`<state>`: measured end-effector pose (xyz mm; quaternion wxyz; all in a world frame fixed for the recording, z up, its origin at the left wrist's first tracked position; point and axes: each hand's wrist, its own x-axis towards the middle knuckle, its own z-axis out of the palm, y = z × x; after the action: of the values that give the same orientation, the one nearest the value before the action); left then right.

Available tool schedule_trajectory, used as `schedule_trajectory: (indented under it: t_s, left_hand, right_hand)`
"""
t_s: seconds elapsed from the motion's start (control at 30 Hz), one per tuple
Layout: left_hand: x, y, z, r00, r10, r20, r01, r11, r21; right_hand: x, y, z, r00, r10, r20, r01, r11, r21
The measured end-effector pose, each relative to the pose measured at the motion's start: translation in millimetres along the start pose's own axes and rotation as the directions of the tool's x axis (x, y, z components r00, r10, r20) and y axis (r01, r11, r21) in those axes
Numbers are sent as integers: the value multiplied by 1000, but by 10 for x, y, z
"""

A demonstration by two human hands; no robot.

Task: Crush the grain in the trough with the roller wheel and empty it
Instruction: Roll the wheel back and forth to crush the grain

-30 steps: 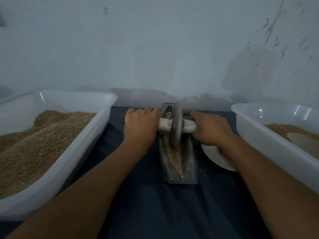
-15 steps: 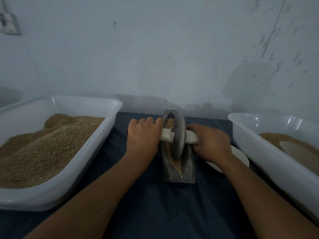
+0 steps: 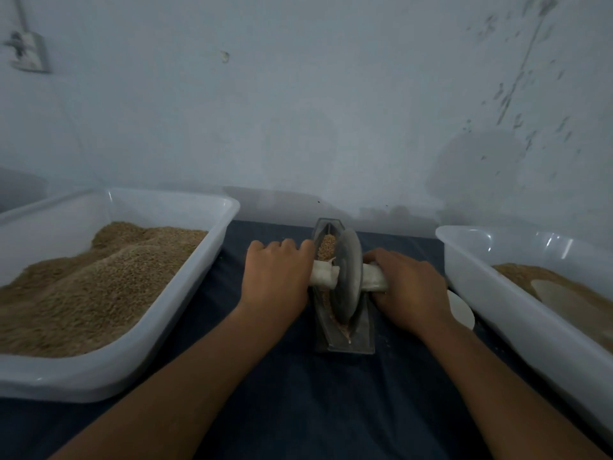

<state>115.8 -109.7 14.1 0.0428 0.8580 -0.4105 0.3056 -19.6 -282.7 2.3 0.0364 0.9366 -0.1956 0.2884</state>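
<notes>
I see the roller wheel (image 3: 347, 280) standing upright in the grain-filled trough (image 3: 345, 336), between my left hand (image 3: 277, 277) and right hand (image 3: 409, 287), whose fingers curl tightly round its white axle (image 3: 323, 275), with grain tubs on the desk beyond each hand.

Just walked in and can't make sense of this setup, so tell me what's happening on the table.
A person is crushing grain in a narrow dark trough with a roller wheel. The left hand and the right hand each grip one end of the wheel's pale handle. The wheel stands upright in the trough, with grain visible beyond it. A white tub heaped with grain sits to the left, and another tub holding less sits to the right.
</notes>
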Motion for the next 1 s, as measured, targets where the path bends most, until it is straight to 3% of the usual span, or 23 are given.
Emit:
schedule_trajectory:
  t_s: [0.4, 0.67, 1.0]
  left_hand:
    - [-58, -4, -67, 990, -65, 122, 69, 997, -30]
    - [-56, 21, -135, 986, -64, 151, 66, 998, -6]
    - [-11, 24, -64, 999, 7, 37, -9, 999, 48]
  right_hand:
    - [-18, -91, -144, 997, -37, -67, 31, 995, -98]
    - [26, -33, -211, 982, 43, 184, -28, 996, -84]
    - [31, -2, -102, 977, 89, 195, -83, 996, -39]
